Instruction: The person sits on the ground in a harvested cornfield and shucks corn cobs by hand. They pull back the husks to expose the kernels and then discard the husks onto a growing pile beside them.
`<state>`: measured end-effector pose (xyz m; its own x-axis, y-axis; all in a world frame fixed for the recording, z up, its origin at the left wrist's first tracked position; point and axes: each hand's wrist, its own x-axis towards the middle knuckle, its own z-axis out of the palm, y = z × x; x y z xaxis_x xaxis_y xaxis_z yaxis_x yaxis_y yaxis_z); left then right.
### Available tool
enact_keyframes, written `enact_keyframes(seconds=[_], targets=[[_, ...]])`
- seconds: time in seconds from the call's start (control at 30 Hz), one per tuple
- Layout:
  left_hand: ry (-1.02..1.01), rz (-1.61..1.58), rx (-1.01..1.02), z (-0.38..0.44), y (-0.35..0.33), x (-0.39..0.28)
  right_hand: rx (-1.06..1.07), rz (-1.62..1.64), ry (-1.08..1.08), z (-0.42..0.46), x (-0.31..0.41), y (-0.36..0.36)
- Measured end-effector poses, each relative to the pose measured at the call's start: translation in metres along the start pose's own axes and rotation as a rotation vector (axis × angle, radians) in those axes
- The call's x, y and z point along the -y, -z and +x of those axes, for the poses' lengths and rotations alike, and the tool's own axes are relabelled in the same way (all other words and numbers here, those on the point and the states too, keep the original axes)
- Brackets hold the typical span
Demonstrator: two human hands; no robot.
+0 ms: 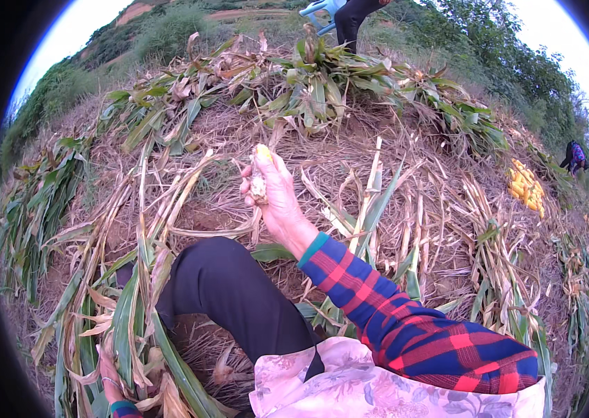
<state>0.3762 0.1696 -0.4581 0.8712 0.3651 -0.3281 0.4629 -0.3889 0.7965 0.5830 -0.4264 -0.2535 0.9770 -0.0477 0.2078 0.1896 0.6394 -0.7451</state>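
Note:
Raised in front of me, my right hand (276, 190) is wrapped around a small, stubby ear of corn (259, 183). A few yellow kernels show at its upper end, and the lower part looks pale and ragged. Down at the lower left, my left hand (109, 372) is among the leaves of a bundle of cut corn stalks (130, 313). Leaves and husks cover most of its fingers, so its grip is hidden. Dry husks (169, 394) lie right beside that hand. The stalk bundle lies across the ground left of my bent knee (221, 277).
Cut stalks (370, 204) lie ahead on straw-covered soil. A heap of yellow corn ears (526, 187) sits at the right. Beyond a row of piled stalks (315, 83), a person (352, 23) is beside a blue plastic stool (323, 13). Another person (575, 157) is far right.

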Motion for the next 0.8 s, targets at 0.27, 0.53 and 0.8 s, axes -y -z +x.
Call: enact_keyframes(seconds=[0.27, 0.53, 0.8], targets=[[0.107, 0.344, -0.193, -0.037, 0.002, -0.053, -0.412, -0.091, -0.519, -0.082, 0.101, 0.261], [0.221, 0.587, -0.186, -0.03, -0.045, -0.088, -0.517, -0.608, 0.535, 0.017, 0.507, 0.437], [0.163, 0.774, -0.383, -0.091, -0.06, -0.097, 0.163, -0.612, -0.129, 0.124, 0.01, 0.066]])
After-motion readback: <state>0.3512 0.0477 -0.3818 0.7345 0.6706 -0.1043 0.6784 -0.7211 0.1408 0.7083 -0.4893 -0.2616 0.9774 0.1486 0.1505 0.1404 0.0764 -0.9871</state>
